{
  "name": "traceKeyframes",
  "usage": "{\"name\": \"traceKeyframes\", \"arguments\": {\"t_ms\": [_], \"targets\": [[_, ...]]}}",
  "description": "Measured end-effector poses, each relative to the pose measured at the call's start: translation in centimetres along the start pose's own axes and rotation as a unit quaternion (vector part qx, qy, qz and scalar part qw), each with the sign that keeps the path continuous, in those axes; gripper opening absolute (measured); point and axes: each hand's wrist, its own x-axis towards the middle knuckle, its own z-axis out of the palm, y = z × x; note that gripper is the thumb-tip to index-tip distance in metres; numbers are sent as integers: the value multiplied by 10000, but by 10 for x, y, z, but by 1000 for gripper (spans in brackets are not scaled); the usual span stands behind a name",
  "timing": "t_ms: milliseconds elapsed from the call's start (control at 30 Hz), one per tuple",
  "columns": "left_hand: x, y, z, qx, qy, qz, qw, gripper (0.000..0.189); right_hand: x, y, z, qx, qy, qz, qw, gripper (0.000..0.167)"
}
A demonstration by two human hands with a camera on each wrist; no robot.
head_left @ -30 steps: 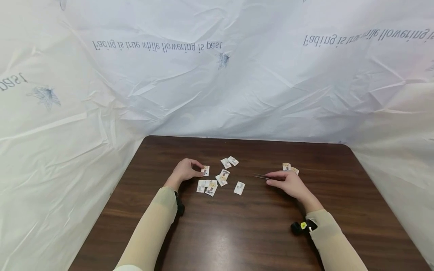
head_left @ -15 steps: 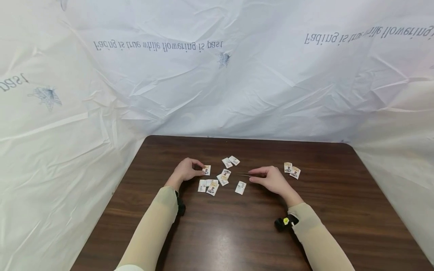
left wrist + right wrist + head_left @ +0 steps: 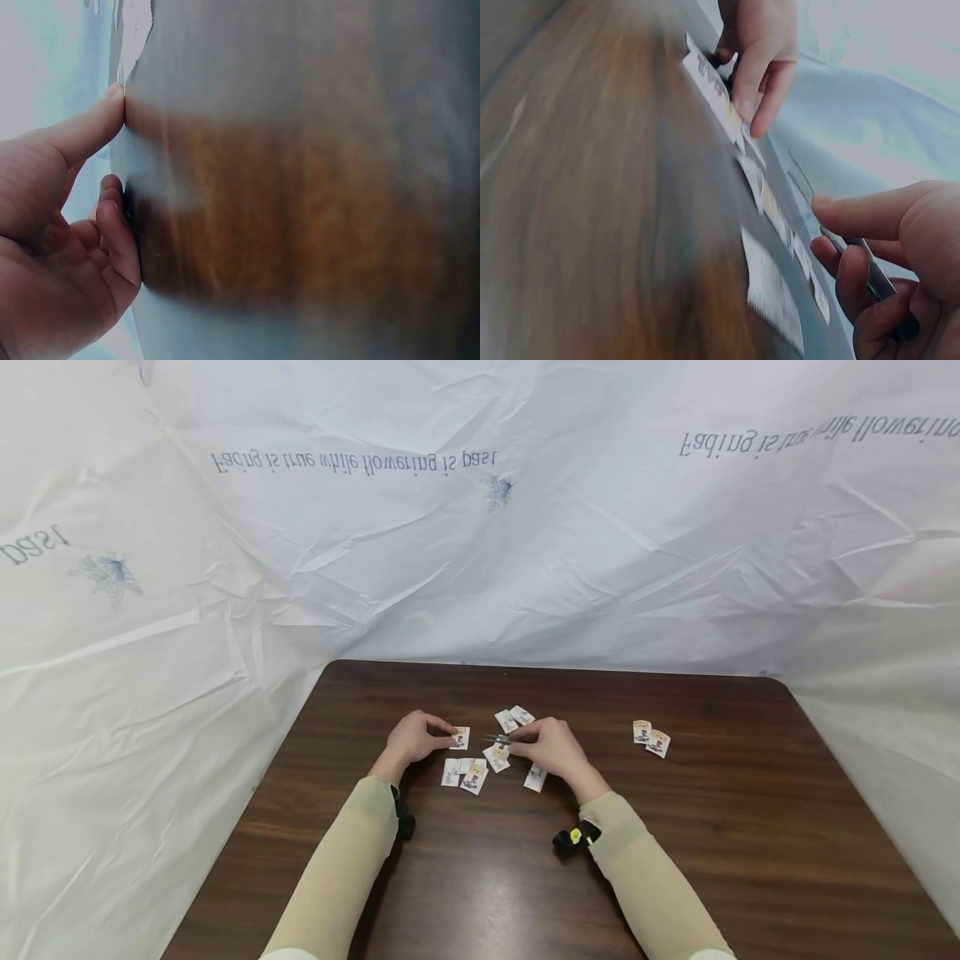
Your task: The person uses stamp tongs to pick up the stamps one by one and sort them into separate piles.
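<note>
So the big crinkled white plastic sheet [image 3: 420, 543] has blue-grey lettering, flipped top to bottom. Middle line [image 3: 354, 462] reads "Fading is true while flowering is past", though the first word's kinda garbled. Right line [image 3: 817, 437] goes "Fading is true while flowering", creased at "while" and cut off by the edge. Far left, just "past" [image 3: 33, 543]. Any print on the small white rectangular paper pieces [image 3: 473, 776] is too tiny to read.

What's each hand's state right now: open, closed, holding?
Left hand: touching a small card; can't tell if pinching or just pressing.
Right hand: closed, holding tweezers.
</note>
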Motion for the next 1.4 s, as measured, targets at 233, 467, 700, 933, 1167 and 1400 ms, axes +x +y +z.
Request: {"name": "traceKeyframes", "arguments": {"t_ms": [233, 467, 700, 933, 1167, 1400], "targets": [[1, -1, -2, 94, -92, -154, 9998, 29, 7, -17, 9, 172, -2, 230, 9996, 26], [0, 1, -1, 238, -21, -24, 9997, 35, 11, -25, 15, -50, 102, 384, 9992, 21], [-2, 3, 2, 310, -8, -90, 9995, 39, 11, -29, 18, 11, 139, 507, 9986, 22], [-3, 4, 3, 351, 59, -132, 9993, 41, 12, -30, 23, -44, 154, 570, 9982, 24], [-2, 5, 3, 216, 116, -208, 9995, 39, 15, -26, 26, -197, 139, 536, 9983, 25], [-5, 5, 3, 223, 199, -302, 9991, 22, 16, -25, 27, -59, 65, 421, 9991, 24]]}}
